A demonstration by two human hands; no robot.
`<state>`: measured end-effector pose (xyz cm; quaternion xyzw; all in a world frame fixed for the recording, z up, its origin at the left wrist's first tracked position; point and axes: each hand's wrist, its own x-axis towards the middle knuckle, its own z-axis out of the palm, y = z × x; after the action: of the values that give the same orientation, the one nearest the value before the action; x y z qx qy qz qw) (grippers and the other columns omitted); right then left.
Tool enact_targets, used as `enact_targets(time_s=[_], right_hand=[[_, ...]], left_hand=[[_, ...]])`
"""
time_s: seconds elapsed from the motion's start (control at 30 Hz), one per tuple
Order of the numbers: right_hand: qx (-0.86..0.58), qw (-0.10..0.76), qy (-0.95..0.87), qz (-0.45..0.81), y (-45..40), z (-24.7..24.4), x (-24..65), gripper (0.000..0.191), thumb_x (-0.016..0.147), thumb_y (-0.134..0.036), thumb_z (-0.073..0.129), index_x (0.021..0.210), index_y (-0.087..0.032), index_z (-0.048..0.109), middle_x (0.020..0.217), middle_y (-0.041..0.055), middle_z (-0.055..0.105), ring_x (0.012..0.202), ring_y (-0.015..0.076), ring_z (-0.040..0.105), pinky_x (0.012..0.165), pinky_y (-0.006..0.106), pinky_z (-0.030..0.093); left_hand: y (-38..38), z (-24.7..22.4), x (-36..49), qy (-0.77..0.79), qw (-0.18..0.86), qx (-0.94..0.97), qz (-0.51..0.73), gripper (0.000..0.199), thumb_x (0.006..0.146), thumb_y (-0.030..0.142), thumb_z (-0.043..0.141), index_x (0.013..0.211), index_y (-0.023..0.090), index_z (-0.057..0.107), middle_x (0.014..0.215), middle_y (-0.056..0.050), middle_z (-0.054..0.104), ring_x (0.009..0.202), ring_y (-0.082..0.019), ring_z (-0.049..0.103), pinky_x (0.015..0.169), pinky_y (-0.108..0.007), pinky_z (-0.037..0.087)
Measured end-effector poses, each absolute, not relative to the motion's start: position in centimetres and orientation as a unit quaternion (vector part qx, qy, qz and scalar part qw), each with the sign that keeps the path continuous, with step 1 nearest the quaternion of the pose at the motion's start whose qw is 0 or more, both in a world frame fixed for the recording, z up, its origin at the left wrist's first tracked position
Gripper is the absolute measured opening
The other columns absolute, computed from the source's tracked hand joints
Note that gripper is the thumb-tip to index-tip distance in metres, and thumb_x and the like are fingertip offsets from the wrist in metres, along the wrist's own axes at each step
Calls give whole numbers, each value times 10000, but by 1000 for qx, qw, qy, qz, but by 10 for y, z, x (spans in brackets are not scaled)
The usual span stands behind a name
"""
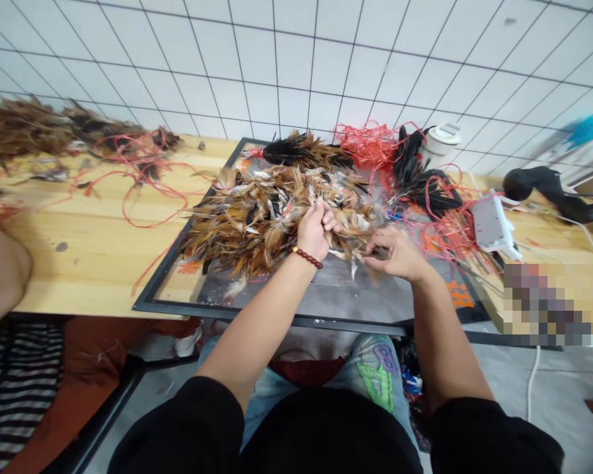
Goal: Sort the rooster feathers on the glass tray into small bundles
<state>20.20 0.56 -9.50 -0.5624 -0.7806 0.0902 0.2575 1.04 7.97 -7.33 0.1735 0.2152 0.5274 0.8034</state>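
The feather pile [252, 224] is brown and golden, with some pale and black pieces between, and it looks loose and fluffy. It lies on the black-framed board [321, 293], which is on the wooden worktop [89, 270]. The left hand [317, 227] has its grip closed on feathers of this pile. The right hand [398, 253] has thumb and finger near together at the pile's edge; I cannot tell if this grip holds something. Behind stands a white container [442, 143], its inside hidden.
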Motion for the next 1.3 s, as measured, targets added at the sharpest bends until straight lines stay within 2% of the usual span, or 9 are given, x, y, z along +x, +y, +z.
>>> enact_targets(time_s=[0.1, 0.17, 0.27, 0.4, 0.5, 0.67, 0.8, 1.1, 1.3], right_hand=[[-591, 213, -767, 133, 2, -95, 211, 66, 666, -268, 735, 659, -210, 705, 708, 28, 674, 745, 188, 581, 752, 339, 402], [-596, 246, -744, 178, 2, -95, 219, 36, 660, -237, 688, 652, -202, 695, 683, 22, 652, 699, 170, 565, 703, 318, 406], [-605, 374, -666, 223, 3, -93, 225, 84, 668, -263, 688, 658, -194, 642, 715, 13, 633, 669, 145, 544, 659, 293, 414], [-613, 553, -496, 267, 10, -93, 216, 214, 663, -332, 730, 657, -209, 555, 574, -38, 524, 508, 95, 419, 514, 253, 330], [-579, 622, -444, 284, 15, -95, 197, 268, 628, -369, 764, 666, -215, 548, 540, -54, 485, 474, 82, 375, 474, 237, 290], [-553, 622, -464, 304, 17, -99, 165, 327, 650, -430, 783, 702, -215, 542, 551, -63, 471, 482, 71, 372, 464, 220, 285], [-553, 608, -478, 310, 17, -102, 152, 337, 685, -453, 766, 727, -210, 537, 545, -72, 474, 464, 59, 357, 454, 209, 281], [-560, 580, -510, 300, 20, -109, 142, 275, 709, -407, 710, 708, -197, 533, 576, -64, 504, 501, 63, 415, 502, 211, 341], [-560, 572, -524, 291, 20, -113, 145, 236, 750, -397, 695, 723, -208, 556, 603, -45, 539, 519, 88, 458, 528, 229, 378]], left_hand=[[78, -75, 13, 218, 804, 186, 521, 327, 991, 359, 517, 728, 171, 474, 530, 84, 311, 412, -39, 301, 488, -176, 356], [77, -76, 13, 218, 803, 196, 518, 326, 972, 370, 554, 728, 169, 480, 527, 87, 320, 414, -36, 306, 487, -174, 354], [76, -77, 15, 216, 799, 216, 518, 306, 986, 328, 538, 733, 161, 493, 522, 87, 358, 421, -32, 328, 497, -172, 363], [76, -82, 20, 230, 772, 256, 534, 281, 992, 246, 516, 730, 145, 537, 548, 57, 486, 482, -42, 456, 559, -178, 419], [76, -87, 26, 264, 745, 290, 540, 235, 930, 254, 617, 730, 131, 602, 628, 16, 608, 572, -65, 564, 635, -200, 465], [73, -98, 34, 298, 734, 294, 535, 200, 846, 281, 713, 722, 129, 671, 696, -14, 682, 672, -96, 634, 739, -233, 494], [71, -105, 40, 306, 736, 281, 534, 163, 811, 275, 751, 760, 132, 693, 678, 7, 675, 649, -87, 610, 727, -220, 487], [60, -97, 42, 263, 786, 246, 502, 201, 883, 295, 684, 852, 97, 706, 781, -77, 736, 830, -148, 703, 902, -293, 511], [57, -99, 43, 237, 788, 275, 497, 173, 844, 280, 726, 841, 110, 699, 811, -57, 724, 841, -138, 684, 893, -282, 499]])
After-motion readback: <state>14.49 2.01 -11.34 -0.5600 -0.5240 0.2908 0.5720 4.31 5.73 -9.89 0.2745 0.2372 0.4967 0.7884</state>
